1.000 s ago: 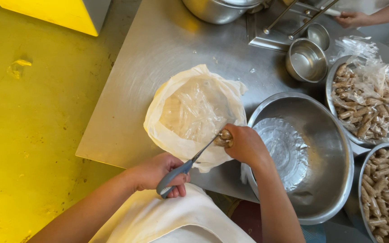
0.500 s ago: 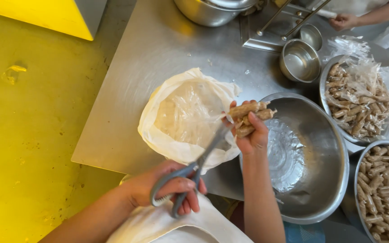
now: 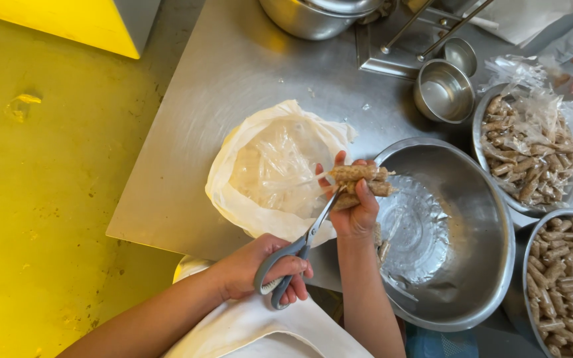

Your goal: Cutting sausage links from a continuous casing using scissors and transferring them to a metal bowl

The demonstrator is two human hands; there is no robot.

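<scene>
Gripping a small bundle of brown wrapped rolls [image 3: 361, 183] in a closed right hand [image 3: 355, 211], a person works above the near rim of a large steel bowl [image 3: 472, 199]. Just left of that bowl, the left hand [image 3: 254, 267], fingers through grey handles, holds scissors [image 3: 298, 250] whose blades meet the bundle's end. Beyond, left of the bowl, lies a crumpled plastic bag [image 3: 274, 166].

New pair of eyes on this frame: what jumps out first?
At centre, the right hand grips a bundle of brown wrapped sausage sticks while the left hand works grey-handled scissors at their ends. Beside them sits a large empty steel bowl; the bright yellow floor fills the left.
</scene>
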